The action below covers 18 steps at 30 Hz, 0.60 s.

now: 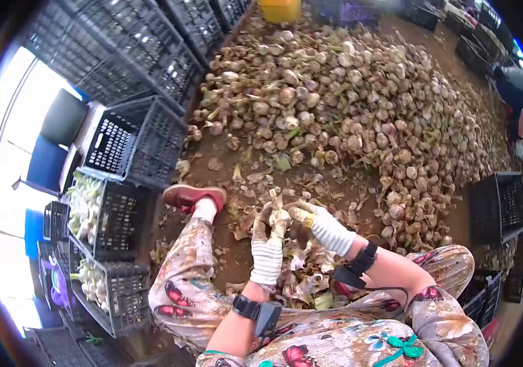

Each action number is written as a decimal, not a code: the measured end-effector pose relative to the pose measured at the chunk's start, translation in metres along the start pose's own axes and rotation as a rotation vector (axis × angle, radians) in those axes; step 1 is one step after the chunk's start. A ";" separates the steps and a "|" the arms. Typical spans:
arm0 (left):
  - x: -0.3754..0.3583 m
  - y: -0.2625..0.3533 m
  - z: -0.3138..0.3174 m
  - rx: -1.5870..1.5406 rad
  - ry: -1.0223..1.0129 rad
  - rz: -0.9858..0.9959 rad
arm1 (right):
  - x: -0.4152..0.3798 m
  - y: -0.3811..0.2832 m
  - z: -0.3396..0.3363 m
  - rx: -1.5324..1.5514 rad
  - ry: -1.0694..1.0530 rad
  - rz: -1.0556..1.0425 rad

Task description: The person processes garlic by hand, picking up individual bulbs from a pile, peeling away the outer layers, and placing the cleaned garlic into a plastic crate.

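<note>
A garlic bulb with a dry stem pointing up is held in front of me, between my knees. My left hand, in a striped white glove with soiled fingers, is closed around its lower part. From the right, my right hand, in a matching glove, comes in with curled fingers close against the bulb. Whatever sits between those right fingers is too small to make out. Loose garlic skins lie on the ground below both hands.
A large heap of garlic bulbs spreads ahead and to the right. At left stand black crates, some holding pale garlic. Another black crate is at right. A person bends at the far right. A yellow bucket stands behind the heap.
</note>
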<state>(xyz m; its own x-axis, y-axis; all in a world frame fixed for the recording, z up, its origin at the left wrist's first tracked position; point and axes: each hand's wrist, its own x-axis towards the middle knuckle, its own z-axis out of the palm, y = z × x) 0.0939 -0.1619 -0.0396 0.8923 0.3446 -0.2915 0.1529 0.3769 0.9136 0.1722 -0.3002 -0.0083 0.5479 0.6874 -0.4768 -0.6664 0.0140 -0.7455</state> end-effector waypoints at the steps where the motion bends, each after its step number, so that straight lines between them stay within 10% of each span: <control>1: -0.008 0.007 -0.001 -0.017 0.008 0.008 | 0.002 0.006 0.004 -0.075 0.057 -0.084; 5: -0.035 0.011 -0.009 0.486 -0.143 0.382 | -0.006 0.017 0.019 -0.182 0.113 -0.308; 18: -0.068 0.023 -0.033 -0.588 -0.486 -0.253 | -0.069 0.003 0.062 -0.270 0.087 -0.335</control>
<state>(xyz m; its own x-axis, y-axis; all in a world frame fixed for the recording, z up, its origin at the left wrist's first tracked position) 0.0227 -0.1482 -0.0084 0.9662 -0.1742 -0.1901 0.2478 0.8311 0.4979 0.1009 -0.3027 0.0512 0.7595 0.6133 -0.2170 -0.2950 0.0274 -0.9551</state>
